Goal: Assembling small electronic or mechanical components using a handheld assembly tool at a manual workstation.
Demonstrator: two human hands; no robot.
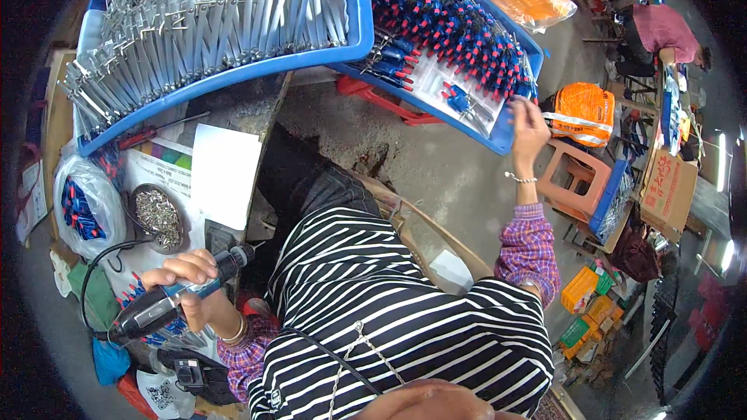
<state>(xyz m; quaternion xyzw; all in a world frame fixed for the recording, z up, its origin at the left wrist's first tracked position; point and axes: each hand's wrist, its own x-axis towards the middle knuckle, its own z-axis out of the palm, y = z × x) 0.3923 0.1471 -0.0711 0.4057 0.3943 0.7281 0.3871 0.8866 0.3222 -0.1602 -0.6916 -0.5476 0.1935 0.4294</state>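
My left hand [187,284] is wrapped round a dark corded electric screwdriver [159,313], its nose pointing to the right over the bench. My right hand [529,131] is stretched out to the right corner of a blue tray [502,144]. Its fingers are curled in at the tray's rim; what they pinch, if anything, is too small to make out. Rows of blue tool parts with red tips [459,27] fill much of that tray, and a few lie apart on its pale lining. A metal bowl of small screws or pins [158,218] sits near my left hand.
Another blue tray [233,70] heaped with steel bars stands at the upper left. A plastic bag of blue parts [82,206] and white paper [226,171] lie on the bench. Stools [576,179], an orange bag [583,113] and a co-worker [661,35] are to the right.
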